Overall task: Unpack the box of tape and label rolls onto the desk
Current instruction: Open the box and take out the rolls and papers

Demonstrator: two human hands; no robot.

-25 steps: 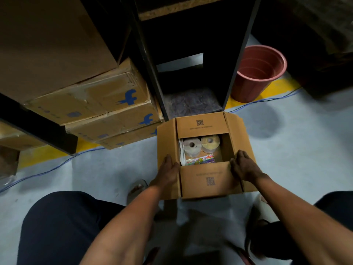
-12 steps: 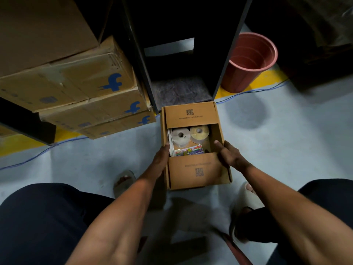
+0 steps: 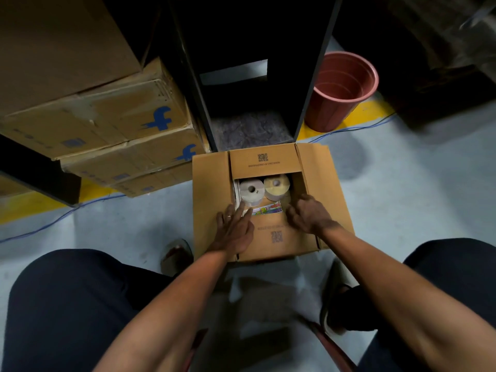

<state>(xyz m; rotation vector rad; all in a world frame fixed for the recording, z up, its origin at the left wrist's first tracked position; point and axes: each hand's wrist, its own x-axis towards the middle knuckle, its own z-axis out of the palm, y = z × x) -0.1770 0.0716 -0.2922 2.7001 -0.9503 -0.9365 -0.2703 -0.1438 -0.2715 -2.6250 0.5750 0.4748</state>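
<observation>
An open cardboard box (image 3: 319,167) sits on the floor in front of me with its flaps spread outward. Inside stand a white label roll (image 3: 251,189) and a yellowish roll (image 3: 277,187), with a colourful flat packet (image 3: 268,210) in front of them. My left hand (image 3: 233,229) reaches over the near flap, its straight fingers touching the base of the white roll and the packet's left end. My right hand (image 3: 308,213) is at the opening's right side with its fingers bent down into the box; the fingertips are hidden.
Stacked cardboard cartons (image 3: 107,122) with blue logos stand at the left. A black desk frame (image 3: 193,84) rises behind the box, and a red bucket (image 3: 341,89) stands to the right. A blue cable (image 3: 59,218) runs across the grey floor. My knees frame the bottom.
The side flaps, held upright before, now lie spread wide. Both hands have left the box's sides and moved inward to the opening, the left reaching the white roll.
</observation>
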